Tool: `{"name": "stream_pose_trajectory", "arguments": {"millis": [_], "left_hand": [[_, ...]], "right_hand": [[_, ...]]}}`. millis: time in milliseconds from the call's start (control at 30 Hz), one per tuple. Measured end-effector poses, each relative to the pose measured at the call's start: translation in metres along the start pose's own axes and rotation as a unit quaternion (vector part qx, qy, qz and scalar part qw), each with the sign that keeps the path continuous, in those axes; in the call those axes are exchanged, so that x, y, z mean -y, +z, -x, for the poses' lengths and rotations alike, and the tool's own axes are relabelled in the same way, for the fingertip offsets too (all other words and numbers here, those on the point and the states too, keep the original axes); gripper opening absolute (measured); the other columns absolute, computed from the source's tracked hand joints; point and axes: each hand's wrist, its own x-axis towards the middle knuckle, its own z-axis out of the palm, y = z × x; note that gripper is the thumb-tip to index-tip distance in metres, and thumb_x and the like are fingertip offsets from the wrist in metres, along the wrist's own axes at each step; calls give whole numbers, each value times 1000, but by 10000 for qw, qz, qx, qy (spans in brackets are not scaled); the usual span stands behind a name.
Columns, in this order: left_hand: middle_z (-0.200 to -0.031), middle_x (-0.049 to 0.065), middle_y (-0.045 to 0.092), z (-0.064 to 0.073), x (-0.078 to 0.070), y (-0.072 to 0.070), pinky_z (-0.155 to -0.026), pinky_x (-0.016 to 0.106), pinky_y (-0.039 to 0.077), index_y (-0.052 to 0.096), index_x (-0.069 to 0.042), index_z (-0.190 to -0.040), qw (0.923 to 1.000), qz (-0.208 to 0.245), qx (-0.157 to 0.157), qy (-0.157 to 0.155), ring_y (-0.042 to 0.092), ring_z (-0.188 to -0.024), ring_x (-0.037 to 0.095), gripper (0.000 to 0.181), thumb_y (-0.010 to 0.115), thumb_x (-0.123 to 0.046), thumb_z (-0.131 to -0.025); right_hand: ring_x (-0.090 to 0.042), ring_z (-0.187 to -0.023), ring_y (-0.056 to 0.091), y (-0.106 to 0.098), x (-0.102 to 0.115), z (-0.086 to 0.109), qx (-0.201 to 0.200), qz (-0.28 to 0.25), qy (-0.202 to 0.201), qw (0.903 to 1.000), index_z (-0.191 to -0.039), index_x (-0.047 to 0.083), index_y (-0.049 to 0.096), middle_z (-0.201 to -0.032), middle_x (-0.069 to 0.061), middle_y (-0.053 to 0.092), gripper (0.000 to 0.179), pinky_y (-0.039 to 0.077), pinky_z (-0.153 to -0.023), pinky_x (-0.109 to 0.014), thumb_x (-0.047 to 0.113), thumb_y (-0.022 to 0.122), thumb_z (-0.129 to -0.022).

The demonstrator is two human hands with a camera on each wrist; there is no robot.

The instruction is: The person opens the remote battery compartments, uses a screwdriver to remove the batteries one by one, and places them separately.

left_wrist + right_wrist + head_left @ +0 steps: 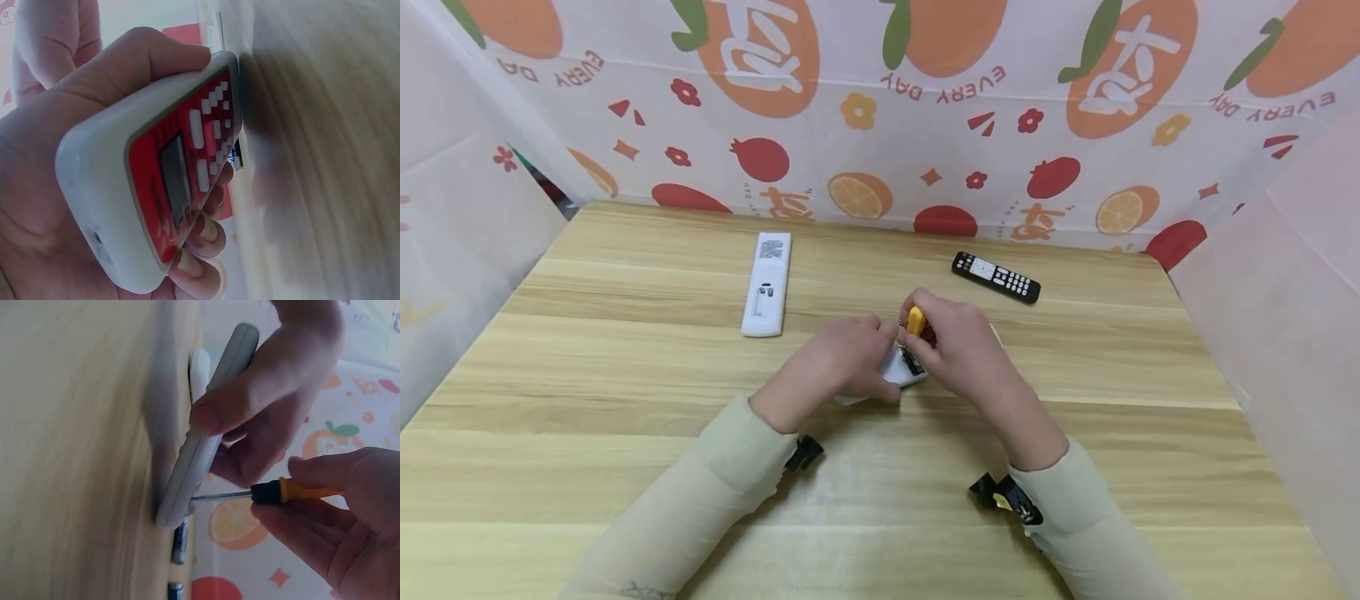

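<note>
My left hand (857,354) grips a white remote control (103,162) with a red front, a small screen and pale buttons. In the left wrist view its button side faces the table, and its body is tilted. My right hand (958,342) holds a screwdriver by its yellow handle (916,320). The right wrist view shows the screwdriver's metal shaft (222,497) reaching the back of the remote near its lower end. An opened battery compartment (912,360) shows there between the hands. Whether the tip sits in a screw cannot be seen.
Another white remote (767,283) lies back side up at the left of the wooden table (625,367). A black remote (996,277) lies at the back right. Small dark cylinders like batteries (180,544) lie beyond the held remote. A printed curtain (865,142) hangs behind.
</note>
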Motion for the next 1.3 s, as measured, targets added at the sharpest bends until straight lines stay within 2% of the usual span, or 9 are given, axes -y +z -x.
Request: {"name": "stream_pose_trajectory", "arguments": {"millis": [133,200,433,633,767,967,1033,1167,1300], "left_hand": [[-108,9,58,0,2,0,-67,37,48,45,-13,-140,9998,155,71,-53,57,-83,23,78,70,-54,-78],[-105,8,58,-1,3,0,-65,36,48,51,-14,-132,9997,210,80,-78,57,-81,22,69,70,-54,-78],[-104,7,59,0,1,2,-69,35,48,55,-16,-131,9982,481,263,-239,57,-84,22,66,66,-60,-82],[-102,6,62,1,-1,3,-78,37,51,68,-14,-109,9916,1097,192,-657,59,-86,22,54,76,-56,-77],[-109,8,64,1,0,4,-84,40,52,65,-14,-116,9926,1046,113,-614,60,-92,25,55,76,-54,-79],[-119,10,62,-1,2,5,-90,43,50,54,-20,-137,9958,779,189,-449,60,-104,27,68,69,-59,-83],[-118,10,62,-2,2,5,-87,43,51,50,-20,-140,9963,726,196,-424,60,-103,26,73,68,-61,-83],[-111,8,61,-3,2,4,-75,38,50,47,-16,-138,9966,624,250,-478,59,-92,23,76,67,-63,-82],[-105,8,60,-5,4,4,-64,35,48,47,-12,-129,9976,412,258,-492,58,-85,22,73,67,-63,-80]], "right_hand": [[-12,-68,56,-1,7,3,96,360,-680,9970,-98,16,61,-86,4,68,15,49,-63,-26,13,73,-90],[-11,-66,55,-2,10,6,88,483,-890,9948,-96,16,60,-86,4,68,15,48,-63,-25,10,73,-90],[-14,-58,52,-1,20,12,-68,1251,-1052,9865,-93,15,59,-82,3,64,17,44,-54,-26,4,71,-87],[-18,-69,59,10,32,15,-92,1786,-1279,9755,-89,18,59,-85,3,59,18,44,-48,-29,4,70,-87],[-17,-71,57,14,33,15,-83,1703,-1345,9761,-88,19,60,-87,3,57,17,44,-51,-28,5,70,-88],[-15,-72,58,10,26,14,57,1464,-1451,9785,-90,22,64,-95,6,61,19,45,-54,-28,5,72,-85],[-15,-68,57,7,23,14,114,1399,-1364,9807,-94,21,65,-92,6,62,19,45,-54,-28,6,72,-85],[-13,-64,54,-4,15,13,202,1173,-1043,9874,-99,19,63,-87,5,62,17,46,-57,-27,9,72,-88],[-13,-71,56,-16,1,10,102,738,-687,9949,-96,17,61,-90,5,65,14,50,-66,-27,11,72,-90]]}}
